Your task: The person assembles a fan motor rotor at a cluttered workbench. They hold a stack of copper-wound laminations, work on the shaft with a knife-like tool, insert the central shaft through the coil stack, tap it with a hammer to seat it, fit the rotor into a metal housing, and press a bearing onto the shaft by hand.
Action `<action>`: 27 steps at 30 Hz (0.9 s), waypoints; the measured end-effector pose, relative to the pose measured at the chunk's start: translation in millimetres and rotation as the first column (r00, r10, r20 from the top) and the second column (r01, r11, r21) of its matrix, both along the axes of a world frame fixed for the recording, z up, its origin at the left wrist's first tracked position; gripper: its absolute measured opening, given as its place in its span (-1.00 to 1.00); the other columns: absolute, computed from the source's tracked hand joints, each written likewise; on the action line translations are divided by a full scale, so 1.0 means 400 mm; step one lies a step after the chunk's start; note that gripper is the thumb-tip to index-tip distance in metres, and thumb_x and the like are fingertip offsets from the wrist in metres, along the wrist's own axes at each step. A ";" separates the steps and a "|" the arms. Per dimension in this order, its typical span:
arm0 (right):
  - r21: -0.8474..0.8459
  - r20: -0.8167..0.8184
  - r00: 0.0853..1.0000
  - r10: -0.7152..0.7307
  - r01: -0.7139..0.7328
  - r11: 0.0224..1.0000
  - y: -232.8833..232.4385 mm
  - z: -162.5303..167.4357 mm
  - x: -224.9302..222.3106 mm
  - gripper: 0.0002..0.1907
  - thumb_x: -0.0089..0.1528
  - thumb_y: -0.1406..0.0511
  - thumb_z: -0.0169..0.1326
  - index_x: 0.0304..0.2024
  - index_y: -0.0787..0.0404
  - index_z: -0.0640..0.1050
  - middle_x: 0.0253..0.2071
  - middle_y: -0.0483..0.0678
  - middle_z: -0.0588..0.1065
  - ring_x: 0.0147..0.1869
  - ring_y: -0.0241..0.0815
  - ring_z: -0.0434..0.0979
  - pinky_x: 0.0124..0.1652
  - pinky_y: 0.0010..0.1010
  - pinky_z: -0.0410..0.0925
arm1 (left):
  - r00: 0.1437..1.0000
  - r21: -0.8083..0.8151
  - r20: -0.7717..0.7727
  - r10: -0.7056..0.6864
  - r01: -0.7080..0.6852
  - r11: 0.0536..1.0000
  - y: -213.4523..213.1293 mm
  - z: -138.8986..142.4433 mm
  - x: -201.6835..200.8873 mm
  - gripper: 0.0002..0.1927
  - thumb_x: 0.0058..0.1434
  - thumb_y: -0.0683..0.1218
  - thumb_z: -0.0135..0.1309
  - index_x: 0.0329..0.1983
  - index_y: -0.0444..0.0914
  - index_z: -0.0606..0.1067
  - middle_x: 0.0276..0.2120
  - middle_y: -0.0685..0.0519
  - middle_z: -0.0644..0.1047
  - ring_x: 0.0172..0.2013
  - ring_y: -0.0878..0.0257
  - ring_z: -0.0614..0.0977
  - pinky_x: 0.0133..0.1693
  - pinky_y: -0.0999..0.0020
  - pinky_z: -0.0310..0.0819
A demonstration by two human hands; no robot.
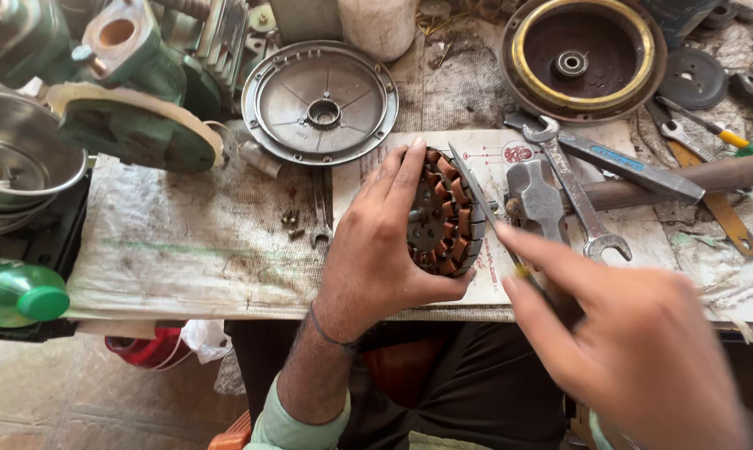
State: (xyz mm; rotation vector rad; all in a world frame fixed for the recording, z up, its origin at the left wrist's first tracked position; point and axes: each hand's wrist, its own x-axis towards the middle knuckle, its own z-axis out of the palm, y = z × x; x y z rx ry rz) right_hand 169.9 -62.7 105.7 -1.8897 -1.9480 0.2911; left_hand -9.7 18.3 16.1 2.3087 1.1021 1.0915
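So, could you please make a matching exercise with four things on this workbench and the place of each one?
Things:
1. stator with copper windings
2. green bottle
3. round grey metal cover
4. hammer

Places:
A. at the far left edge, lying on its side
B. held on edge by the left hand
C. right of the stator, head on the printed paper
D. behind the left hand, flat on the bench

The right hand holds a thin tool against the stator.

Pairs: 1-B, 2-A, 3-D, 4-C
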 end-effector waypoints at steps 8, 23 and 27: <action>-0.027 -0.022 0.999 -0.032 0.031 0.999 0.001 0.024 -0.010 -0.51 0.13 0.17 0.30 0.14 -0.02 0.67 -0.76 -0.05 0.48 -0.79 -0.19 0.30 -0.67 -0.31 0.25 | 1.000 -0.024 -0.025 0.015 -0.015 1.000 0.003 -0.006 0.003 0.34 -0.22 0.23 0.51 0.46 -0.53 0.09 0.31 -0.52 0.29 0.34 -0.34 0.36 0.33 -0.03 0.29; 0.041 -0.092 0.995 0.042 -0.039 0.998 -0.027 -0.047 0.054 -0.53 0.13 0.22 0.25 0.12 0.08 0.65 -0.67 -0.04 0.53 -0.75 -0.29 0.37 -0.65 -0.39 0.26 | 0.997 -0.087 0.046 -0.056 0.060 0.994 0.009 0.003 -0.021 0.33 -0.30 0.12 0.52 0.51 -0.40 0.12 0.30 -0.44 0.38 0.33 -0.27 0.45 0.31 0.03 0.39; -0.018 -0.064 0.998 0.021 -0.022 1.000 0.010 0.011 -0.001 -0.54 0.19 0.16 0.27 0.15 0.00 0.67 -0.76 0.03 0.48 -0.79 -0.21 0.29 -0.66 -0.30 0.19 | 0.997 -0.060 0.069 -0.045 0.049 0.997 0.003 0.005 -0.019 0.30 -0.24 0.13 0.52 0.50 -0.42 0.12 0.30 -0.40 0.42 0.27 -0.21 0.53 0.28 0.05 0.44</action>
